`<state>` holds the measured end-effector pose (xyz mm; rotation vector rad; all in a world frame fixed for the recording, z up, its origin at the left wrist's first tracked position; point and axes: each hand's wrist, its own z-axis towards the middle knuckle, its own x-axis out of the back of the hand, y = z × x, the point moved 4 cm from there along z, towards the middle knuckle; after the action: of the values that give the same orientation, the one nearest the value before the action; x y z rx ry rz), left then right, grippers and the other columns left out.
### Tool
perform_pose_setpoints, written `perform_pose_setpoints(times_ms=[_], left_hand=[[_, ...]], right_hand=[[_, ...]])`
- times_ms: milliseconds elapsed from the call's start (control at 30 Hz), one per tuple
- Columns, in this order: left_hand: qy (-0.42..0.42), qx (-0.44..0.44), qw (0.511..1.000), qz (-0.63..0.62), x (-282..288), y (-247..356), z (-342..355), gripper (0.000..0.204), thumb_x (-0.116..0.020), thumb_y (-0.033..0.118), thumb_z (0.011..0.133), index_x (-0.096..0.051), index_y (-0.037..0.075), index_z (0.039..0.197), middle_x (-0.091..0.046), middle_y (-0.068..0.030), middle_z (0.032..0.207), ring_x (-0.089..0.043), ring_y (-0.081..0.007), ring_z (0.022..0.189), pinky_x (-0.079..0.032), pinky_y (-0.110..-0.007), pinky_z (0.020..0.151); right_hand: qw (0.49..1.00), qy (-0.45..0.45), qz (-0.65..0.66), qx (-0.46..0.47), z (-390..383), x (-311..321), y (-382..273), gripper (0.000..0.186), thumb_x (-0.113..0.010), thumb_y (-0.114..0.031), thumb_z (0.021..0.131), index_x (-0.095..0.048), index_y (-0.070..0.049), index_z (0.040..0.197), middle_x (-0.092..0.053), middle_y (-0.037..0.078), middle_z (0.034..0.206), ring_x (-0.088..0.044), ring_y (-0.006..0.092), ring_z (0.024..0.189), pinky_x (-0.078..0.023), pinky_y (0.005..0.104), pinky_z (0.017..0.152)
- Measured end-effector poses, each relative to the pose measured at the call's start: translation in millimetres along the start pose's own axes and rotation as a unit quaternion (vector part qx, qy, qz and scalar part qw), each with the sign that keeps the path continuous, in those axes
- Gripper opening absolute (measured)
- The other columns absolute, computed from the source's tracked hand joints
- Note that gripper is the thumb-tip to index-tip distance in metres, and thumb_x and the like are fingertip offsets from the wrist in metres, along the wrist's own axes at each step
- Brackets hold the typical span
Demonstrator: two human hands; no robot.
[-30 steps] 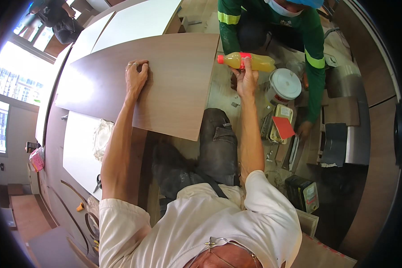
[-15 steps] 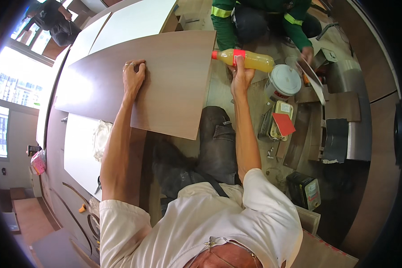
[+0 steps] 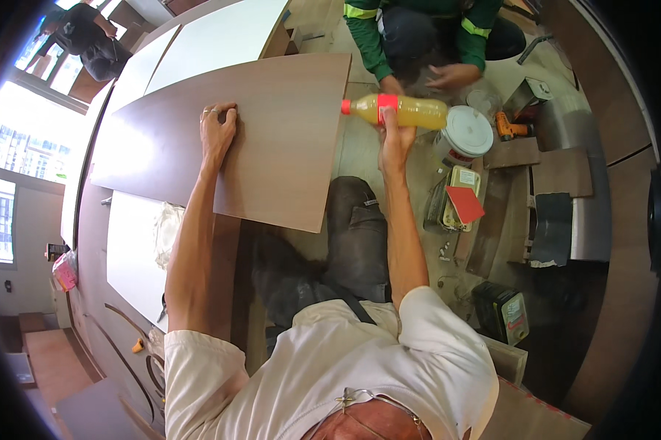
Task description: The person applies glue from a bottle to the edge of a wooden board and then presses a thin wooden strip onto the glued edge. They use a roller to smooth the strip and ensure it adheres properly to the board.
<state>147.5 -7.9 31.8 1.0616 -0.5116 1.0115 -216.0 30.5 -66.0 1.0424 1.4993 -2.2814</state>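
My curled left hand (image 3: 217,137) is resting on the board (image 3: 290,147); my right hand (image 3: 395,141) is gripping a bottle (image 3: 422,113), long axis sideways, cap (image 3: 345,107) pointing boardward.

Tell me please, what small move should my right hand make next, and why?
Perhaps bring the bottle of yellow liquid over the brown panel: your right hand holds it, its red cap points toward the panel's right edge, and your left hand rests on that panel.
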Motion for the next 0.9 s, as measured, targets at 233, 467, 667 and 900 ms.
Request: perform_pose_setpoints(times_ms=[233,467,667,900], left_hand=[[0.002,0.001,1.000,-0.002,-4.0,0.6,4.3,0.028,-0.061,0.026,0.090,-0.074,0.008,0.107,-0.064,-0.0175,0.121,-0.054,-0.0331,0.121,-0.042,-0.042,0.105],[0.002,0.013,1.000,0.004,-1.8,4.7,1.2,0.027,-0.061,0.024,0.090,-0.075,0.008,0.107,-0.064,-0.0165,0.121,-0.053,-0.0321,0.122,-0.042,-0.041,0.105],[0.000,0.009,1.000,-0.007,-1.7,-4.6,1.4,0.028,-0.061,0.025,0.090,-0.075,0.008,0.107,-0.064,-0.0158,0.120,-0.054,-0.0313,0.120,-0.042,-0.041,0.104],[0.006,-0.005,1.000,-0.005,-3.4,0.0,3.8,0.028,-0.061,0.025,0.090,-0.075,0.007,0.107,-0.065,-0.0167,0.118,-0.055,-0.0319,0.119,-0.043,-0.041,0.103]], right_hand=[[0.994,0.026,0.102,0.003,21.6,-4.6,9.8,0.033,-0.067,-0.023,0.096,-0.049,-0.007,0.118,-0.060,0.006,0.109,-0.064,0.0168,0.097,-0.058,0.0370,0.081],[0.998,0.010,0.037,-0.047,-15.7,16.1,0.7,0.027,-0.061,-0.022,0.100,-0.053,-0.005,0.120,-0.064,0.008,0.109,-0.066,0.0215,0.098,-0.060,0.0416,0.083],[0.994,-0.013,0.093,-0.052,-2.7,4.2,-17.8,0.028,-0.059,-0.029,0.100,-0.057,-0.005,0.115,-0.067,0.008,0.103,-0.068,0.0203,0.094,-0.061,0.0417,0.080],[0.993,-0.029,0.102,-0.057,4.9,-0.6,-12.4,0.028,-0.060,-0.029,0.100,-0.058,-0.005,0.113,-0.067,0.008,0.103,-0.069,0.0201,0.092,-0.061,0.0428,0.079]])
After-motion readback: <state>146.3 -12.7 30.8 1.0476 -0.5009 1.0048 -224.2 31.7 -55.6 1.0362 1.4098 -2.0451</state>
